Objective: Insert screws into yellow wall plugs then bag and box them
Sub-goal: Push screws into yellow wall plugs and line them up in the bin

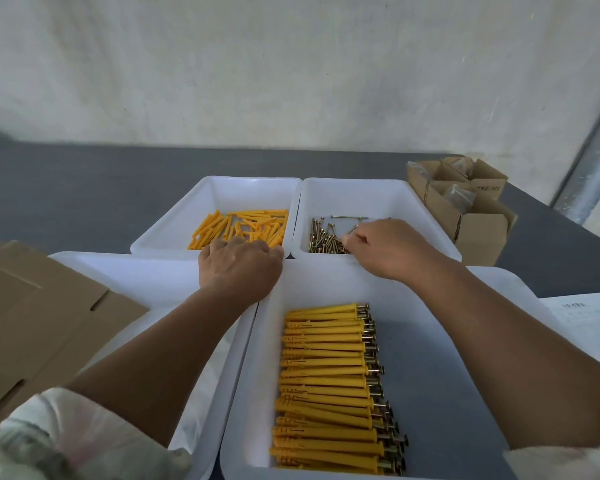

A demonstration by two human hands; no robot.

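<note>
Loose yellow wall plugs (243, 225) lie in the back left white bin (174, 233). My left hand (239, 265) reaches over that bin's near edge, fingers curled down onto the plugs, with a yellow plug end showing at its right side. Brass-coloured screws (323, 237) lie in the back right white bin (416, 216). My right hand (385, 247) is inside it, thumb and fingers pinching at the screws. Several plugs with screws in them (326, 375) lie in a row in the near right bin (447, 341).
A near left white bin (136, 275) sits under my left forearm. Flat brown cardboard (32, 323) lies at the left. Open cardboard boxes (465, 209) with clear bags stand at the back right. A printed sheet (579, 317) lies at the right and a metal pipe (589, 161) behind.
</note>
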